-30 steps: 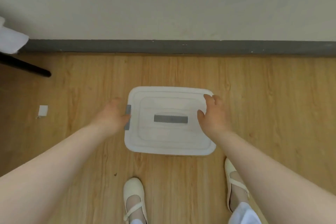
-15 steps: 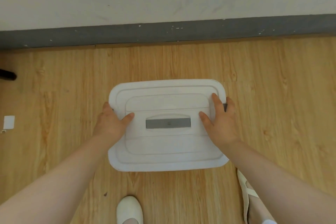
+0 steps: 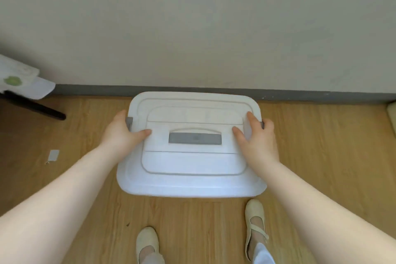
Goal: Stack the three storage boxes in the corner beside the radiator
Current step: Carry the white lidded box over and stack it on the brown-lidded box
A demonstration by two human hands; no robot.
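One white storage box [image 3: 190, 156] in view, lid on, grey handle [image 3: 195, 138] set in the lid's middle. Left hand [image 3: 123, 133] clasps the left short side, thumb lying on the lid, fingers wrapped over the edge by the grey latch [image 3: 129, 122]. Right hand [image 3: 258, 137] clasps the right short side the same way. Box looks lifted, held in front of the body above the wooden floor [image 3: 321, 156], its far edge overlapping the grey skirting [image 3: 310, 94]

Progress: early, by my reading. Only this box shows; the other two, the radiator and the corner are out of view. No stack seen yet

Around: plain wall beyond. Far left, a dark furniture leg [image 3: 36, 108] with white cloth or paper [image 3: 23, 82] above it. Small white scrap [image 3: 53, 155] on the floor, left. Pale object at the right edge [image 3: 392, 117], cannot tell what. Shoes [image 3: 256, 223] just near the box. Nothing blocks the floor straight ahead
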